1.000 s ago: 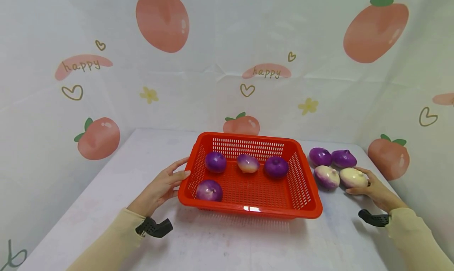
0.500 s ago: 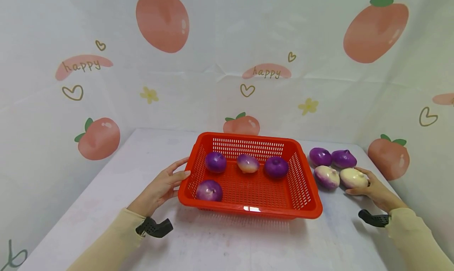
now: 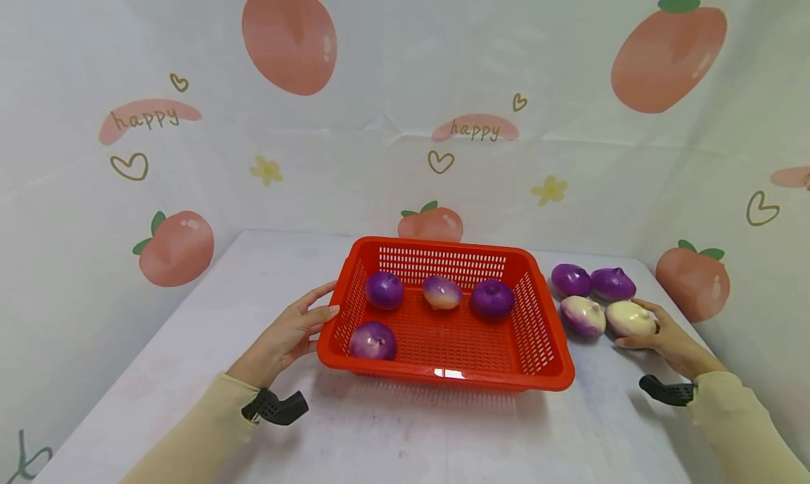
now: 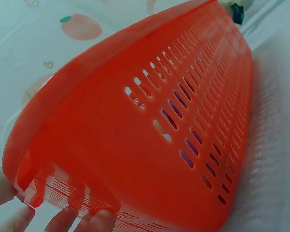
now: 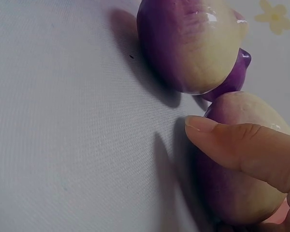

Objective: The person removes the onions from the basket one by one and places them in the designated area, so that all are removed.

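A red perforated plastic basket [image 3: 443,382] stands mid-table with several purple onions inside, one of them an onion [image 3: 373,341] in its near left corner. My left hand [image 3: 287,336] holds the basket's left end, thumb at the rim and fingers against the outer wall, as the left wrist view also shows. To the right of the basket, my right hand [image 3: 671,340] grips a pale onion [image 3: 629,319] with a purple base, thumb on the near side. In the right wrist view the thumb [image 5: 232,142] lies across that onion; the other fingers are mostly hidden.
Beside the gripped onion sit another pale-and-purple onion [image 3: 583,317] and two dark purple onions, one at the back left [image 3: 571,281] and one at the back right [image 3: 613,284]. A fruit-printed white cloth [image 3: 342,167] rises behind and at both sides of the white table [image 3: 430,442].
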Motion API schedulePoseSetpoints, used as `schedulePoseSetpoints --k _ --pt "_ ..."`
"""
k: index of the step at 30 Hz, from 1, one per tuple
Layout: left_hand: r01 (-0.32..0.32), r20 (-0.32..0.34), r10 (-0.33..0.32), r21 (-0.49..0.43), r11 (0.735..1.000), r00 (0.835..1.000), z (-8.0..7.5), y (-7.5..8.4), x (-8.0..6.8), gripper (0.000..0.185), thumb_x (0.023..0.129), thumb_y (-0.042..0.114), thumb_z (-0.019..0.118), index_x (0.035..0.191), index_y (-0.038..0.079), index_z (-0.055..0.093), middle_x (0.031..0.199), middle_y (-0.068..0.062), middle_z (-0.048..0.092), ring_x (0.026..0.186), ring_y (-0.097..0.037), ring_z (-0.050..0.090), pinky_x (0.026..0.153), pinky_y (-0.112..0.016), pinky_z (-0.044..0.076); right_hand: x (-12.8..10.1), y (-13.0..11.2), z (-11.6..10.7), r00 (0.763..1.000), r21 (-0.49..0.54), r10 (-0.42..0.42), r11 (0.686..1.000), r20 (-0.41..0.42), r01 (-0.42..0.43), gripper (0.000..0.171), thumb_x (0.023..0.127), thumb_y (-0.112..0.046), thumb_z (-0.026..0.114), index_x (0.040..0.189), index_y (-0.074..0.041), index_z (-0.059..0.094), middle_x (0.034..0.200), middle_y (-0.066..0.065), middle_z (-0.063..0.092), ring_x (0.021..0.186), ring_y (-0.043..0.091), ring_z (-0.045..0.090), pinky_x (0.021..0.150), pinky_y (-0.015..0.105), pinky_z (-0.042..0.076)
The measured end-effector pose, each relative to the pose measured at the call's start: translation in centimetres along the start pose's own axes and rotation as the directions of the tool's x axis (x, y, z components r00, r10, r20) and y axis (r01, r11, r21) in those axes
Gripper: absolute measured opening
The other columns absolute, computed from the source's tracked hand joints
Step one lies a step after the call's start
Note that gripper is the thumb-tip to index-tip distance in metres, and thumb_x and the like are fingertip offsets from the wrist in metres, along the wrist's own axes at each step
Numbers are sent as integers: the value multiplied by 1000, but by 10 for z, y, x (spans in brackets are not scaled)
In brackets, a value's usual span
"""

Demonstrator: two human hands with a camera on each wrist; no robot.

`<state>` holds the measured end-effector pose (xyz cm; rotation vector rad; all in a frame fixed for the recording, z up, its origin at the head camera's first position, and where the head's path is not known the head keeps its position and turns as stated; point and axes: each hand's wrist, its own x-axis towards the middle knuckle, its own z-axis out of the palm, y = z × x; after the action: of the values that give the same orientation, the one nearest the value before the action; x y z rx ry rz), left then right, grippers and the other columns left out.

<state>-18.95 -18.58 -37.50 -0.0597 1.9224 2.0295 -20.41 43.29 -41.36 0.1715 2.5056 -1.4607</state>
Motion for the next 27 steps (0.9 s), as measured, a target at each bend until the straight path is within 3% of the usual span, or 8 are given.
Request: schedulePoseSetpoints --k 4,13,27 --pt "1 0 -1 -3 1000 1000 0 0 0 68 95 28 62 153 24 27 127 -6 60 106 -16 64 85 -42 57 0 1 0 1000 2 -7 1000 -2 7 107 87 -18 73 150 0 -12 146 44 -8 131 59 7 106 76 7" --pt "9 -9 -9 31 999 1000 1 2 0 69 95 32 62 153 25 27 140 -15 49 107 -18 63 87 -42 57 -1 1 0 1000 0 -10 1000 3 10 107 88 -20 72 150 1 -13 146 44 -9 130 59 8 105 76 6" --pt "6 -6 -6 10 1000 1000 0 1 0 68 95 29 62 153 24 27 128 -7 59 106 -16 64 86 -41 57 1 2 0 999 3 -33 999 2 33 108 87 -21 72 150 3 -12 146 43 -7 128 56 13 106 74 9"
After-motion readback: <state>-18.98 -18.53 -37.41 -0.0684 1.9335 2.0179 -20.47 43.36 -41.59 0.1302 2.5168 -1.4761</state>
